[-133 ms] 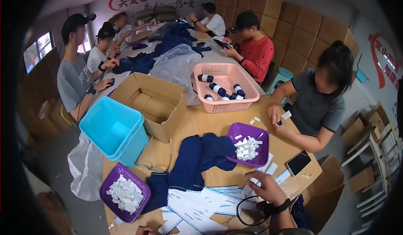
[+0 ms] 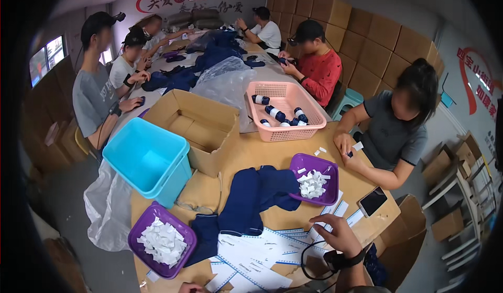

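Note:
My right hand (image 2: 338,234) hovers over white paper sheets with blue borders (image 2: 250,256), fingers stretched out and apart, holding nothing. A black band (image 2: 344,260) sits on its wrist with a dark cable looping beside it. Only a bit of my left hand (image 2: 190,288) shows at the lower edge, near the sheets; its fingers are mostly cut off. Dark navy cloth (image 2: 241,201) lies just beyond the sheets. Two purple baskets flank it, the left one (image 2: 135,243) and the right one (image 2: 335,175), both with small white paper pieces.
Past the cloth stand a cyan bin (image 2: 175,175), an open cardboard box (image 2: 222,154) and a pink basket (image 2: 285,136) of navy rolled bundles with white bands. A phone (image 2: 373,201) lies at the right edge. A person in grey (image 2: 393,130) works beside it; several others sit farther along.
The whole view has shifted slightly, so table items appear a little farther right. My right hand keeps nearly the same open pose over the sheets.

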Demonstrator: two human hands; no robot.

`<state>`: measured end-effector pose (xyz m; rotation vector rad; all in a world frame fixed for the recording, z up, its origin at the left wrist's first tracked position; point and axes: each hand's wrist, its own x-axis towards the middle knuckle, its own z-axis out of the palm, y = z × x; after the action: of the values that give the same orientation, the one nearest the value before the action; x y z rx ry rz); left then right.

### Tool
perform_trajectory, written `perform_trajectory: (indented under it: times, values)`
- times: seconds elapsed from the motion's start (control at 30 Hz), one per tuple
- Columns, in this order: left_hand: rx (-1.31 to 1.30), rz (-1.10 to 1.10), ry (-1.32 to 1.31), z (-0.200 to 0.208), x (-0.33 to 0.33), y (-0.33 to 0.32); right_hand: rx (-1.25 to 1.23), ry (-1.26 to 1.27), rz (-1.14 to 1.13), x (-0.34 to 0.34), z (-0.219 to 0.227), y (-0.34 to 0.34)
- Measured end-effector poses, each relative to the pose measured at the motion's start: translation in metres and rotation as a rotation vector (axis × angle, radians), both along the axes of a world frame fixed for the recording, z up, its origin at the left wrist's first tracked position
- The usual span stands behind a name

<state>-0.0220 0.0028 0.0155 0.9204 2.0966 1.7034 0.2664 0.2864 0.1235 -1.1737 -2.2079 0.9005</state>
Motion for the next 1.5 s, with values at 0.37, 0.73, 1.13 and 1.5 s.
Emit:
perform_trajectory:
  times: [0.37, 0.73, 1.13, 1.5]
  values:
    - [0.06, -0.248, -0.471, 0.034, -0.019, -0.019, -0.027, 0.165, -0.074, -0.031, 0.026, -0.043]
    - [0.002, -0.219, -0.312, 0.027, -0.009, -0.011, -0.112, 0.278, 0.182, -0.049, 0.004, -0.032]
    - [-0.031, -0.108, -0.152, -0.002, -0.009, -0.014, -0.216, 0.484, 0.106, -0.053, -0.012, -0.007]
    - [-0.149, -0.048, -0.131, 0.009, -0.004, -0.01, -0.134, 0.619, 0.049, -0.036, -0.035, 0.001]
